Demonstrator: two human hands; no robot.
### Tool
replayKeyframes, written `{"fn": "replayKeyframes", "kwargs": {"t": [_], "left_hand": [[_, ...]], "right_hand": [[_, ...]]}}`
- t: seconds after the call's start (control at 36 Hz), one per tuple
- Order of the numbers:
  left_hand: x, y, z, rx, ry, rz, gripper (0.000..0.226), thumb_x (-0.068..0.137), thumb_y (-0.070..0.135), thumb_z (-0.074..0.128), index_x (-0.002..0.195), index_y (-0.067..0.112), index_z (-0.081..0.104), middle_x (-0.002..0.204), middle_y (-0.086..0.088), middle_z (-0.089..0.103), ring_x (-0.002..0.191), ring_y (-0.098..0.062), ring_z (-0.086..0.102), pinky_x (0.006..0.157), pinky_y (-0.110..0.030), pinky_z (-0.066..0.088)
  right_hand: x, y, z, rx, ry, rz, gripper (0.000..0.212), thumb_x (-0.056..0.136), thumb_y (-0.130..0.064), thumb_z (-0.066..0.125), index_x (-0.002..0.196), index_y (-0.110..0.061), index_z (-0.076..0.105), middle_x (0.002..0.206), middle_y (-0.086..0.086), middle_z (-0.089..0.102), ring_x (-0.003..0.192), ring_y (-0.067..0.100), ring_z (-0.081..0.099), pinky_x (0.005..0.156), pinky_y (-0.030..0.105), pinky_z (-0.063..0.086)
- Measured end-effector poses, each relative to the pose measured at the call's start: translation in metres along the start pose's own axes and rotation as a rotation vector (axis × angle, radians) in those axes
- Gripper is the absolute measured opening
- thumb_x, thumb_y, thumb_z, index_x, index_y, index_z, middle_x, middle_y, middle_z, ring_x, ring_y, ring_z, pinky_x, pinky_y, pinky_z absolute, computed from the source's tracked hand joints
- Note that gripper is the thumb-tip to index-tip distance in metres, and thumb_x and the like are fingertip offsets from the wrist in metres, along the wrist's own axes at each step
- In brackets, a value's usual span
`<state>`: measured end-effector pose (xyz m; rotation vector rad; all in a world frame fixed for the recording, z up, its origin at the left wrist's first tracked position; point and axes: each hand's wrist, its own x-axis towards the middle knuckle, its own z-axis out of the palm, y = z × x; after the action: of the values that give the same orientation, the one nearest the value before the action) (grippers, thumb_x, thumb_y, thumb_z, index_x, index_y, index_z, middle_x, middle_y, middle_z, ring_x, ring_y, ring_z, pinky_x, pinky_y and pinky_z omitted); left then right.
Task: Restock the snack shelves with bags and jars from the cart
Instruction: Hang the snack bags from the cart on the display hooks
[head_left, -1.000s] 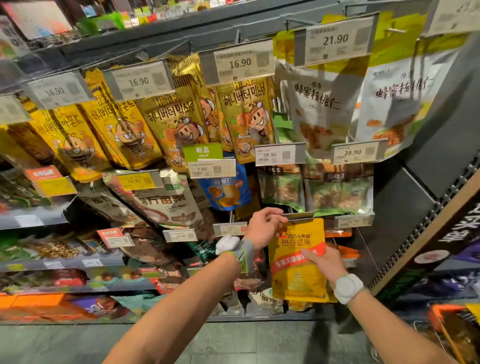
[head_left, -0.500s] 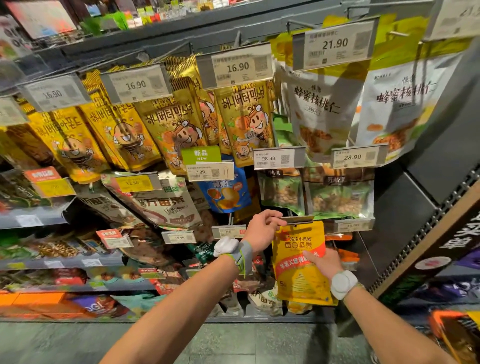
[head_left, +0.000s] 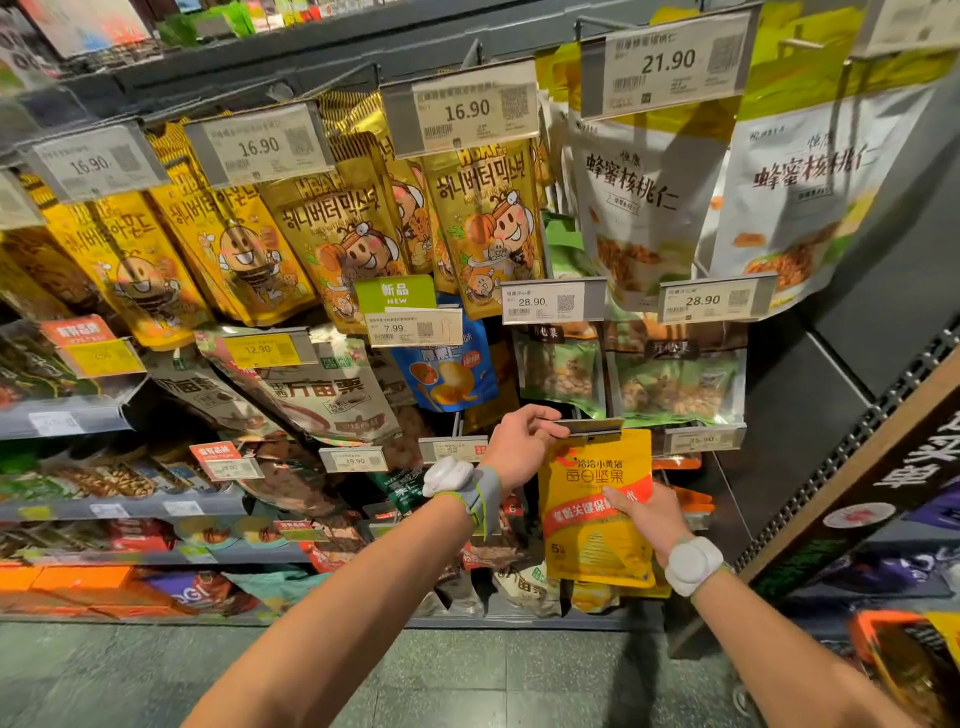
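Yellow snack bag (head_left: 592, 540) is held upright at the lower row of the peg display, its top edge just under a grey price-tag holder (head_left: 592, 427); the right hand (head_left: 649, 519) grasps its right side, thumb on the front; the left hand (head_left: 517, 449) pinches the holder's left end, below green nut bags (head_left: 561, 369).

Yellow bag (head_left: 597, 540) with red band
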<state>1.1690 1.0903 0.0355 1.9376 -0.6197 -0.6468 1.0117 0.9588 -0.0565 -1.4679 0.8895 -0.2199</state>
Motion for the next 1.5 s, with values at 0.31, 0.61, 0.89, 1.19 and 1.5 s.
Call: {"fn": "replayKeyframes", "kwargs": {"t": [0.31, 0.61, 0.89, 1.19, 1.5], "left_hand": [[-0.003, 0.003, -0.001, -0.009, -0.009, -0.017, 0.025, 0.103, 0.003, 0.043, 0.114, 0.018, 0.059, 0.105, -0.001, 0.076, 0.091, -0.008, 0.066, 0.071, -0.025, 0.052], [-0.009, 0.005, -0.001, 0.004, -0.015, -0.017, 0.031, 0.101, 0.000, 0.041, 0.107, 0.024, 0.059, 0.104, -0.003, 0.076, 0.097, -0.018, 0.070, 0.078, -0.043, 0.057], [-0.052, -0.048, 0.018, -0.085, -0.006, -0.053, 0.026, 0.097, -0.007, 0.044, 0.099, 0.017, 0.054, 0.090, -0.010, 0.072, 0.056, -0.022, 0.064, 0.050, -0.026, 0.049], [-0.062, -0.082, 0.060, 0.301, -0.523, -0.285, 0.015, 0.099, 0.007, 0.049, 0.092, 0.020, 0.054, 0.075, 0.003, 0.055, 0.060, -0.011, 0.058, 0.053, -0.019, 0.052], [-0.062, -0.026, 0.176, 0.192, -0.574, -0.037, 0.026, 0.077, 0.002, 0.061, 0.085, 0.026, 0.057, 0.051, 0.010, 0.053, 0.047, -0.009, 0.048, 0.055, -0.033, 0.047]], "right_hand": [[0.002, -0.010, 0.009, -0.059, -0.004, 0.008, 0.022, 0.085, -0.016, 0.079, 0.105, -0.015, 0.070, 0.101, 0.006, 0.073, 0.097, 0.026, 0.067, 0.093, 0.042, 0.050], [0.037, 0.019, 0.016, -0.131, 0.084, 0.114, 0.067, 0.069, -0.055, 0.084, 0.113, -0.007, 0.069, 0.106, 0.008, 0.072, 0.104, 0.030, 0.067, 0.095, 0.044, 0.052], [0.057, 0.073, 0.021, -0.269, 0.069, 0.309, 0.048, 0.068, -0.046, 0.080, 0.098, -0.014, 0.062, 0.100, 0.016, 0.063, 0.092, 0.029, 0.061, 0.084, 0.038, 0.049], [-0.024, 0.029, 0.014, -0.159, -0.077, 0.391, 0.014, 0.098, -0.011, 0.054, 0.084, -0.013, 0.057, 0.062, -0.001, 0.055, 0.049, 0.010, 0.048, 0.051, 0.022, 0.034], [-0.107, 0.051, -0.089, 0.083, 0.212, 0.415, 0.022, 0.103, -0.011, 0.047, 0.083, -0.017, 0.052, 0.059, 0.003, 0.057, 0.041, 0.012, 0.047, 0.041, 0.017, 0.034]]}}
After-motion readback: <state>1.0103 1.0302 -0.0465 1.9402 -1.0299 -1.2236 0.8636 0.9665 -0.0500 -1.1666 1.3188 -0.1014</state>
